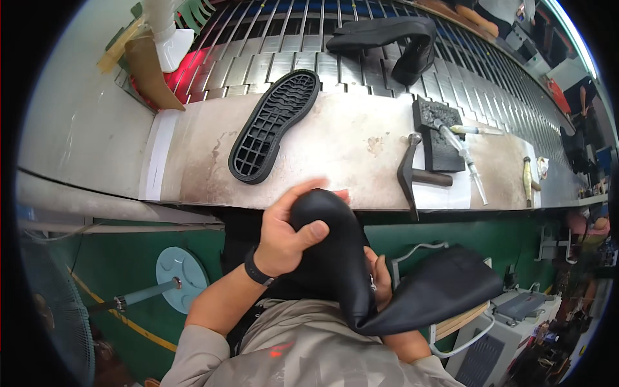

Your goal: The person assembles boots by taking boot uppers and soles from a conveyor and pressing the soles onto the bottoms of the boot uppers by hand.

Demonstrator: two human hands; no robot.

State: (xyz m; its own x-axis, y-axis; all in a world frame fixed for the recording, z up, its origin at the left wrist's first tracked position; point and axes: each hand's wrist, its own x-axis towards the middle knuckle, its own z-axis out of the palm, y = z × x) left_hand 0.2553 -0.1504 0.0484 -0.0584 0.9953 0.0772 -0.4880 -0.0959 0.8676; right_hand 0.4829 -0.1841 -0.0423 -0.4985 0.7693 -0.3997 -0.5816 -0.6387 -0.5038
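Observation:
A black leather boot (335, 245) lies across my lap, its rounded toe pointing to the bench and its soft shaft folded over to the right. My left hand (284, 235) is closed around the toe, thumb on top and fingers along the far side. My right hand (382, 277) grips the boot's right side near the ankle; part of it is hidden behind the leather. Just beyond the toe, a black rubber sole (274, 126) rests on the bench, showing its gridded inner face.
The pale bench top (348, 145) bears a hammer (409, 174), a black block (445, 151) and syringes (461, 151) on the right. Behind it runs a metal roller conveyor (277, 45) carrying another black boot (416, 48). A fan (55, 303) stands at lower left.

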